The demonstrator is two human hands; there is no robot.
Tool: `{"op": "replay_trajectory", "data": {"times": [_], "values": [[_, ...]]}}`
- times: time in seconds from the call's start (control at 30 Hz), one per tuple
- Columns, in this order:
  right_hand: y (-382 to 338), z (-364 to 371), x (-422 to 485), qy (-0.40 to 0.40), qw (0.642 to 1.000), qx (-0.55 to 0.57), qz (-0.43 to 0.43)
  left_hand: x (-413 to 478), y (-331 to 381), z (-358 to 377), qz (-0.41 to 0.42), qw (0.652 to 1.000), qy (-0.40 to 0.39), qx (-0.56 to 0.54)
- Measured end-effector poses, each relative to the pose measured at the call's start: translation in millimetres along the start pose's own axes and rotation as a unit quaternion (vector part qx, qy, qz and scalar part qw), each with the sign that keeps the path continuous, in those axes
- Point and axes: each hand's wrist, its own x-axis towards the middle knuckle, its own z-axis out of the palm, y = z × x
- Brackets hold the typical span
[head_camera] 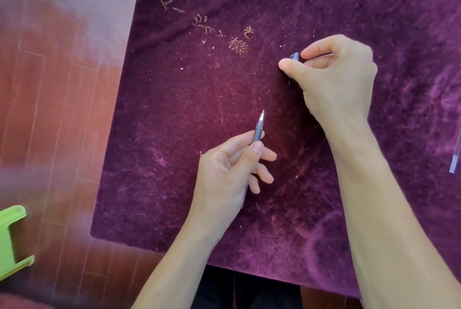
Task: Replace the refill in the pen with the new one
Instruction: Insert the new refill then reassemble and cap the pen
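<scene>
My left hand (229,166) grips a pen (258,129) with a grey ribbed grip and a silver tip pointing up and away from me; its rear end is hidden under the palm. My right hand (334,76) is further away and to the right, fingers pinched on a small purple pen cap (295,56), with a thin dark piece running under the fingers. At the far right edge lies a thin pale purple stick (456,156), possibly a refill, on the purple cloth (199,99).
The purple velvet cloth covers the table and bears gold characters (238,44) near its far side. To the left is red-brown wooden flooring (50,109), with a green plastic stool (12,239) at the lower left.
</scene>
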Motion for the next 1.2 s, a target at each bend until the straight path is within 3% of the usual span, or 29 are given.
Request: {"op": "replay_trajectory", "data": {"times": [0.17, 0.3, 0.6, 0.9, 1.2], "values": [[12, -15, -8, -0.024, 1.000, 0.011, 0.017, -6, -6, 8, -0.003, 1.000, -0.004, 0.010], [33, -30, -20, -0.061, 0.992, 0.092, 0.063, -11, -12, 17, -0.001, 1.000, -0.022, 0.022], [84, -56, -65, -0.143, 0.934, 0.305, 0.117, -26, -32, 31, 0.009, 0.997, -0.060, 0.057], [99, -62, -105, -0.149, 0.912, 0.364, 0.111, -45, -46, 32, 0.021, 0.995, -0.072, 0.067], [99, -70, -127, -0.154, 0.922, 0.349, 0.068, -60, -50, 30, 0.033, 0.994, -0.071, 0.075]]}}
